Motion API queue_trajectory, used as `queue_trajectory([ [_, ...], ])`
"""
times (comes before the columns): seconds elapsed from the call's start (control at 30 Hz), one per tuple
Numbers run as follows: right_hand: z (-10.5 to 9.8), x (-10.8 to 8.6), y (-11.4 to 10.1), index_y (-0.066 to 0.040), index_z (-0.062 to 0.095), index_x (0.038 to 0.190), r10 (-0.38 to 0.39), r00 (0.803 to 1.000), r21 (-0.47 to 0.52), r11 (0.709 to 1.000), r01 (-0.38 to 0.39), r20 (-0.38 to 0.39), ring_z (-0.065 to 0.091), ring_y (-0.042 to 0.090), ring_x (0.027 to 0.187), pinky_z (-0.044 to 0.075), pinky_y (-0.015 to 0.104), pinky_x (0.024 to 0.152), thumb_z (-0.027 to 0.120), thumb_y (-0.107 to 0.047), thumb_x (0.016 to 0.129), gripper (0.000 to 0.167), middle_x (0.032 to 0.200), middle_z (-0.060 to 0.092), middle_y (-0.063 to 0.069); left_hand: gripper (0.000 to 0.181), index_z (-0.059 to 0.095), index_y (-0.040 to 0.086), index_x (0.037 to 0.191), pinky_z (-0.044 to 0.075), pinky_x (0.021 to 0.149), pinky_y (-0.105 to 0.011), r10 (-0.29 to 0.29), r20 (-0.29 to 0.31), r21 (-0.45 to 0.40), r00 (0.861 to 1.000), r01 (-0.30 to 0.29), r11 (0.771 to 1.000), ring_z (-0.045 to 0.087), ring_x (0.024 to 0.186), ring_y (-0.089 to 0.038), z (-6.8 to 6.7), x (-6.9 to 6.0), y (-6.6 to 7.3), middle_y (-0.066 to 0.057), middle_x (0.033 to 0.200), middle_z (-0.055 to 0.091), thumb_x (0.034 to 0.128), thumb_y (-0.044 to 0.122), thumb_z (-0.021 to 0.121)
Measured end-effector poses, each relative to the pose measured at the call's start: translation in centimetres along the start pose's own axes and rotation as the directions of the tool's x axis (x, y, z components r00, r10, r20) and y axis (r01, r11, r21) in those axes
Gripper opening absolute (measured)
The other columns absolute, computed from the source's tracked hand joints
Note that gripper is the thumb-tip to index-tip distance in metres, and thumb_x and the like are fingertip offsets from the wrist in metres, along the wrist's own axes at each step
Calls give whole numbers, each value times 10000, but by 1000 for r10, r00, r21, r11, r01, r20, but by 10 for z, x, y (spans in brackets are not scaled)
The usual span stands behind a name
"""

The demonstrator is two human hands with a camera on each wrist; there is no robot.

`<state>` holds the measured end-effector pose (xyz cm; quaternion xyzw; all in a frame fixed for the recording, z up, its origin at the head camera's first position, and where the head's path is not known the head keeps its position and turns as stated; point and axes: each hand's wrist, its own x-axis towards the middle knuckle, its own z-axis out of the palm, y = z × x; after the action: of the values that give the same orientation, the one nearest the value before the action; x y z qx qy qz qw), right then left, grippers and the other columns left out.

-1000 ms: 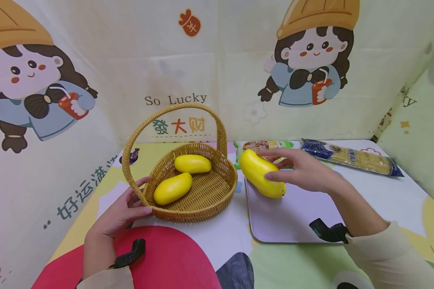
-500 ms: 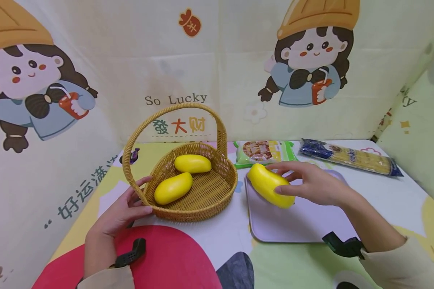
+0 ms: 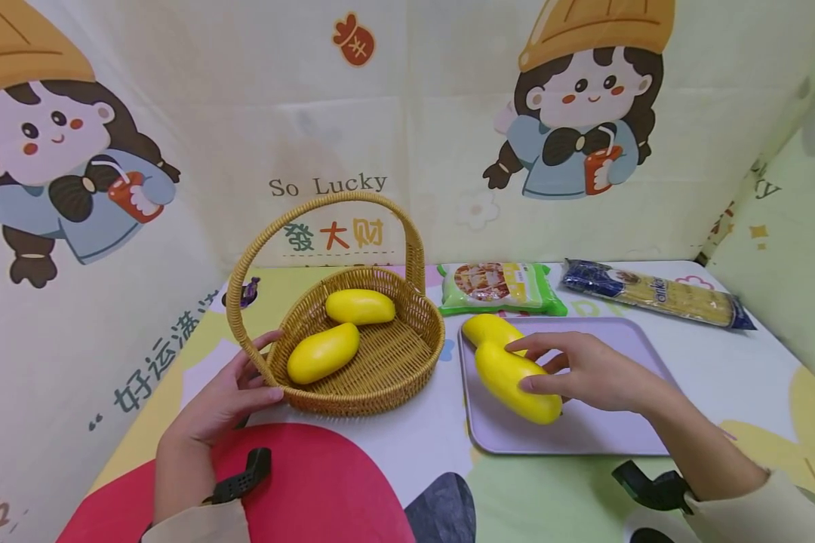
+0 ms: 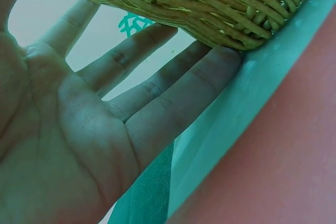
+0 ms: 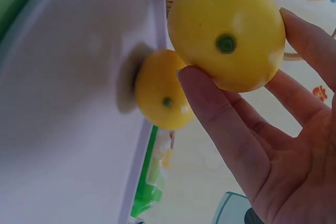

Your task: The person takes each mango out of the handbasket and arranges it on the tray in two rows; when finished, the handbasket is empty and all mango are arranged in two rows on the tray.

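A yellow mango (image 3: pixel 514 386) is pinched in my right hand (image 3: pixel 594 373), between the thumb and fingers. In the right wrist view this mango (image 5: pixel 226 35) shows its green stem end. Just behind it, another mango (image 3: pixel 487 327) lies at the back left of the lilac tray (image 3: pixel 611 426). My left hand (image 3: pixel 224 400) touches the left side of the wicker basket (image 3: pixel 380 403), beside the base of its handle. Straight fingers (image 4: pixel 181 98) rest against the woven wall in the left wrist view. Two mangoes (image 3: pixel 323 353) lie inside the basket.
Behind the tray lies a green and white food packet (image 3: pixel 499 286). A long pack of noodles (image 3: pixel 659 294) is at the back right. A small purple wrapped item (image 3: pixel 250 292) sits behind the basket's handle. A printed cloth backdrop (image 3: pixel 448 136) rises behind the table.
My right hand has moved toward me and slightly right with the mango. The mango behind it on the tray has come into view. The left hand has stayed at the basket.
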<state>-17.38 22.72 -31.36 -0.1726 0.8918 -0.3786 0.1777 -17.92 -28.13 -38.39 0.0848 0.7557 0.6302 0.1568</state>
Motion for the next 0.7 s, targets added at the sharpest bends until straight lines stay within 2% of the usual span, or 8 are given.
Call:
queue_trajectory([
  [0.23,9,2,6,-147,631,1405,69,997,11,998,-70,32,645,213,947,605,339,680,802,-333,900,564,1278,638,136,830,218,295,1639,541,980,-226,3,3,-15,1000,-3,1000,604,1229,-26,0,-1,1,-197,1658,243,980,99,682],
  [0.7,18,3,12,-131,612,1424,116,991,30,993,-118,72,634,215,910,606,352,689,802,-318,899,588,1279,631,138,832,220,313,1636,539,982,-228,-14,-1,-14,1000,14,1000,596,1230,-27,0,-1,2,-190,1665,240,979,103,685],
])
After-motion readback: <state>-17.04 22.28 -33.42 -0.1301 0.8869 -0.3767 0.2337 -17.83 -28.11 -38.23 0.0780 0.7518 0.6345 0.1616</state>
